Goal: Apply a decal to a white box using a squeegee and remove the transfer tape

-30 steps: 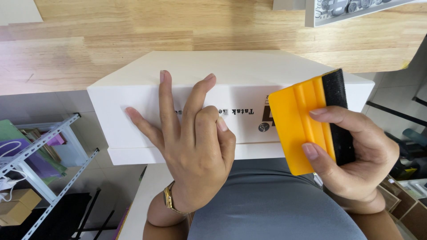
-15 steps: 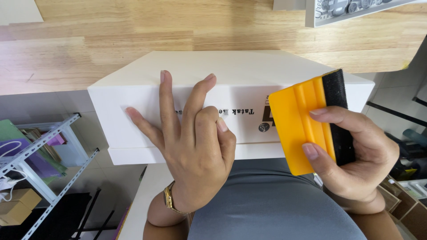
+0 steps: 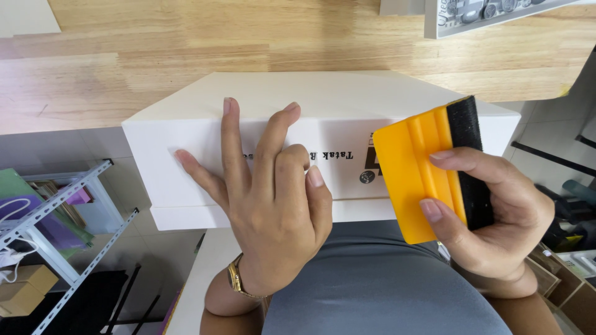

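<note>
Right hand [image 3: 490,217] fingers clamp yellow squeegee [image 3: 428,170] with black felt edge against near face of closed white box [image 3: 347,105], contents hidden, left hand [image 3: 267,198] fingers spread flat on that face, box overhanging wooden desk [image 3: 186,37] edge.

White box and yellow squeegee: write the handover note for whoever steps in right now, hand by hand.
Left hand: open, pressed flat on the front face of the white box, fingers spread over it, a gold watch on the wrist.
Right hand: gripping the yellow squeegee by its black felt edge, the yellow blade lying against the right end of the box's front face.
Box: on the edge of the wooden table, front face toward the person, dark print and a small round mark showing.
Done: box steadied, squeegee placed on the face.
Left: whether any smoothing stroke has been made cannot be told.
</note>
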